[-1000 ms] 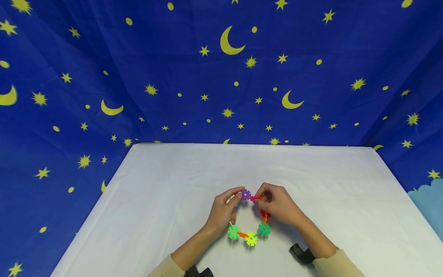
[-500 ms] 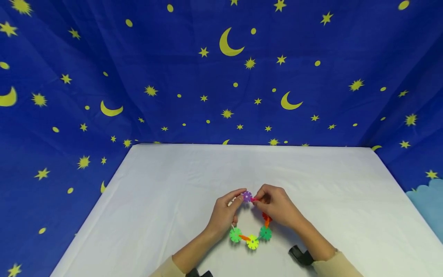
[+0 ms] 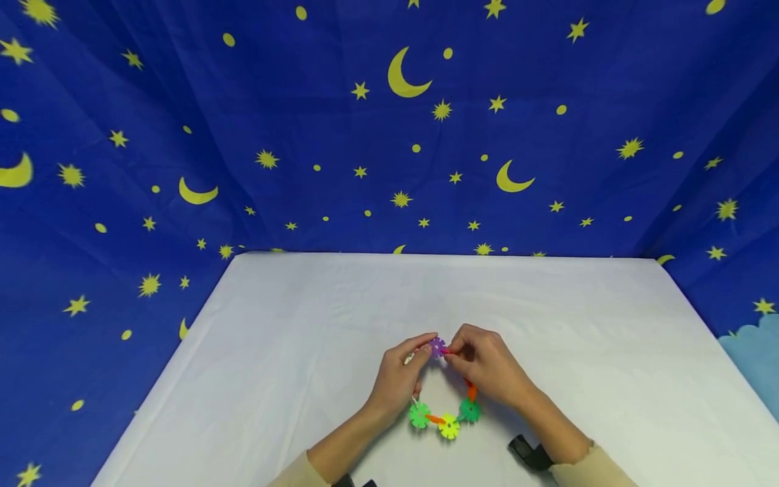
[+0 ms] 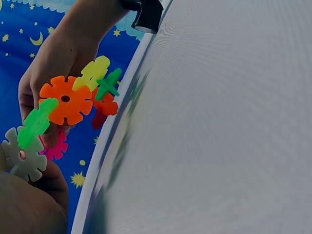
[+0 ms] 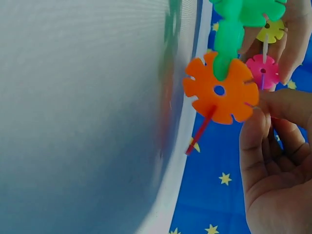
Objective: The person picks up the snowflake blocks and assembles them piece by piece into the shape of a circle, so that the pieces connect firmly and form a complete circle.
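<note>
Notched plastic snowflake discs are slotted together in a curved chain between the two hands. My left hand (image 3: 397, 379) pinches the chain by a purple snowflake disc (image 3: 437, 347), thumb and finger at its left edge. A pink snowflake disc (image 4: 57, 147) is pinched in my right hand (image 3: 489, 358), edge-on against the purple disc in the head view. The lower loop bears a light green disc (image 3: 419, 414), a yellow disc (image 3: 449, 427) and a green disc (image 3: 470, 410). An orange disc (image 5: 222, 90) with a red disc (image 5: 200, 131) hangs beside the right hand. Fingers hide part of the chain.
A white cloth covers the table (image 3: 292, 325). Blue fabric (image 3: 304, 122) with yellow stars and moons hangs behind and at the sides. A black strap mount (image 3: 529, 453) sits at the right wrist.
The purple disc and my left hand have shifted slightly right, closer to my right hand. The pink disc now meets the purple one. The lower loop has moved slightly right and down.
</note>
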A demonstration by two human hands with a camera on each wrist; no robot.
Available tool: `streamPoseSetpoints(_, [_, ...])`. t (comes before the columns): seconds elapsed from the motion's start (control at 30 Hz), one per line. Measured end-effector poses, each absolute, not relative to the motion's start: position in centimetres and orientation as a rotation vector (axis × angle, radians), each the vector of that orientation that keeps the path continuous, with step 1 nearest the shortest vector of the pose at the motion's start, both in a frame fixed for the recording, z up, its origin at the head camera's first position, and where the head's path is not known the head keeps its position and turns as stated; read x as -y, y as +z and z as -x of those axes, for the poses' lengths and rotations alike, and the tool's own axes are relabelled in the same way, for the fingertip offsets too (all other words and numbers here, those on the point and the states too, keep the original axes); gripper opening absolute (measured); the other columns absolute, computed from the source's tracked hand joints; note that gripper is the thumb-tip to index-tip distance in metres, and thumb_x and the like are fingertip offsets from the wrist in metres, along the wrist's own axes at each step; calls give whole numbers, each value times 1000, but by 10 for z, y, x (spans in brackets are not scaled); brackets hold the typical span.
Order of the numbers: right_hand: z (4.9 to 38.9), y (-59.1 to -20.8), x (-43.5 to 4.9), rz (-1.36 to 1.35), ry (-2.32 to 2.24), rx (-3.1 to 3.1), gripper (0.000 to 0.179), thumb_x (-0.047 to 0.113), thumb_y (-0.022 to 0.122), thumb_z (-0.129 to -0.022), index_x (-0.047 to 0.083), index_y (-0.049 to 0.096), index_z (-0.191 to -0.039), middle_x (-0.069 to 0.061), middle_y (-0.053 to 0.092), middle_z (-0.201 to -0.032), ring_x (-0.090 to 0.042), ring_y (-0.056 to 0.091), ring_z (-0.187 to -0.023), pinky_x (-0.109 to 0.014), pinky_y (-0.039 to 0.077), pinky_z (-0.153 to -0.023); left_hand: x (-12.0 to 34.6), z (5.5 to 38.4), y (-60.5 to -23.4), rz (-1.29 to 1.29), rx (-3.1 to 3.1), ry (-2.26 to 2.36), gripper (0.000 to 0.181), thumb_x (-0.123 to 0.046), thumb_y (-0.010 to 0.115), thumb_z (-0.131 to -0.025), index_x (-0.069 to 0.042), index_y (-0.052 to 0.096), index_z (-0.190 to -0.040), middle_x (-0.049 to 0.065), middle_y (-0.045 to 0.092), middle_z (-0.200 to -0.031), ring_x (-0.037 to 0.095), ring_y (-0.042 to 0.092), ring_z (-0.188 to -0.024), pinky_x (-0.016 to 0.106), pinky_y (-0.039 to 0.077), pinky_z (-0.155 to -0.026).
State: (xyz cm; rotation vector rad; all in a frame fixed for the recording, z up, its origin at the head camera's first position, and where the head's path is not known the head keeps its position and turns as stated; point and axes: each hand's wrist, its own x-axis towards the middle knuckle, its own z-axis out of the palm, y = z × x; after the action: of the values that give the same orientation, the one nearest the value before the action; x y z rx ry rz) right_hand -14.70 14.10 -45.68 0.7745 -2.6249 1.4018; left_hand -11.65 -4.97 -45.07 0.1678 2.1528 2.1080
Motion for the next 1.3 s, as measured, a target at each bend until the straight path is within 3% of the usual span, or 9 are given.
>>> streamPoseSetpoints(0.27, [148, -451, -146, -739, 1346, 2716, 14, 13, 77, -83, 17, 66, -90, 10, 58, -77, -6, 55, -63, -24, 50, -55, 49, 122, -457, -109, -2068, 2179, 27, -15, 57, -98, -13, 66, -123, 11, 64, -111, 12, 40, -38, 19, 36, -36])
streamPoseSetpoints(0.37, [150, -448, -154, -735, 1294, 2781, 14, 23, 76, -84, 19, 67, -94, 10, 58, -80, -7, 55, -66, -25, 49, -59, 49, 127, -468, -77, -2057, 2196, 27, -20, 57, -98, -18, 66, -123, 10, 64, -85, 13, 39, -38, 21, 37, -36])
streamPoseSetpoints(0.5, [155, -449, -167, -747, 1322, 2938, 17, 32, 69, -90, 16, 69, -99, 10, 61, -82, -9, 58, -70, -27, 50, -64, 50, 131, -477, -47, -2045, 2238, 30, -26, 60, -96, -18, 65, -125, 8, 45, -53, 14, 39, -37, 22, 37, -35])
streamPoseSetpoints(0.73, [162, -453, -185, -840, 1530, 3112, 17, 21, 57, -97, 10, 69, -99, 1, 66, -79, -18, 60, -71, -29, 50, -64, 53, 132, -476, -28, -2028, 2278, 29, -23, 59, -97, -17, 65, -125, 7, 38, -49, 14, 38, -37, 22, 36, -35])
streamPoseSetpoints(0.9, [163, -451, -187, -722, 1825, 3074, 15, 16, 60, -95, 6, 69, -99, -11, 66, -78, -25, 60, -67, -33, 50, -59, 53, 125, -459, 0, -2037, 2269, 26, -15, 57, -97, -14, 66, -122, 16, 40, -54, 14, 38, -37, 20, 36, -35])
streamPoseSetpoints(1.03, [163, -448, -186, -582, 2003, 2992, 16, 12, 64, -91, 2, 67, -103, -16, 67, -86, -31, 61, -72, -40, 54, -62, 53, 121, -447, -21, -2051, 2273, 27, -14, 58, -97, -11, 65, -122, 18, 46, -59, 13, 40, -38, 20, 36, -35])
streamPoseSetpoints(1.17, [163, -446, -185, -538, 2067, 2911, 17, 10, 63, -91, -2, 66, -104, -17, 66, -86, -29, 59, -69, -41, 53, -63, 53, 123, -450, -40, -2052, 2265, 27, -14, 58, -96, -11, 65, -123, 14, 61, -80, 14, 41, -39, 20, 38, -35])
streamPoseSetpoints(1.3, [162, -448, -183, -514, 2086, 2873, 19, 11, 63, -92, -3, 66, -104, -19, 65, -85, -25, 58, -68, -39, 53, -62, 53, 129, -467, -52, -2032, 2263, 29, -18, 59, -96, -13, 65, -124, 12, 62, -103, 13, 42, -40, 21, 39, -35])
